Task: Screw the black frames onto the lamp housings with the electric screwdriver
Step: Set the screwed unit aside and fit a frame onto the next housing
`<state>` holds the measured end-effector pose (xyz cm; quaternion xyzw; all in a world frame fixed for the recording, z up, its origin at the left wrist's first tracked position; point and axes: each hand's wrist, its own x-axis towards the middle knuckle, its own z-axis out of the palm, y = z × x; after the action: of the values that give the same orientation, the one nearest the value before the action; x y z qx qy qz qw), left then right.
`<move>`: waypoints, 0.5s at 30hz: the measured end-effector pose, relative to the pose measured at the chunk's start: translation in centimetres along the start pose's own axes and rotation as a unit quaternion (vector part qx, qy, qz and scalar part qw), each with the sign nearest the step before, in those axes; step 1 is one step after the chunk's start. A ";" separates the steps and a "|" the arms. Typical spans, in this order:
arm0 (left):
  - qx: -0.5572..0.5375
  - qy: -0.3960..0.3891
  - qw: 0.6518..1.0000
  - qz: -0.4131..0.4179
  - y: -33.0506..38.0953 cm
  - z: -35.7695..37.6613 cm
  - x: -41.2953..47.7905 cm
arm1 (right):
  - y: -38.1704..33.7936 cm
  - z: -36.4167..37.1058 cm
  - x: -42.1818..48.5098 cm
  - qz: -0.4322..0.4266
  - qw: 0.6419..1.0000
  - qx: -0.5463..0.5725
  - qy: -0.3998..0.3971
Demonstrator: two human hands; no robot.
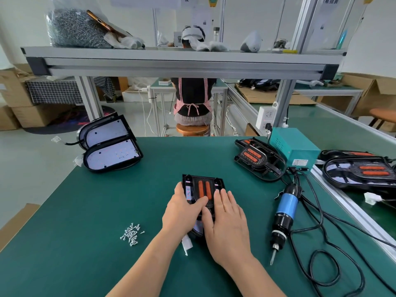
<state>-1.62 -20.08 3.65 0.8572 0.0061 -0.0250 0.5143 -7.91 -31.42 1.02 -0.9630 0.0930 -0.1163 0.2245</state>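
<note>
1 view only: a wide-angle camera worn on the person's head, looking forward and down across the green bench (85, 211) from above its near edge. It sits close over both forearms, so the left hand (184, 211) and right hand (227, 224) fall just below frame centre. The bench's far edge crosses mid-frame; the shelf (171, 61) beyond bows with lens distortion
</note>
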 end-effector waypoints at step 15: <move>0.220 0.018 0.974 0.044 -0.2 -7.2 0.9 | 0.2 -0.1 -0.2 -0.008 0.996 0.089 0.025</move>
<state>-0.41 -13.64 6.82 0.9493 -0.0279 0.0125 0.3130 -8.10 -31.54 0.98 -0.9368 0.0802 -0.1498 0.3057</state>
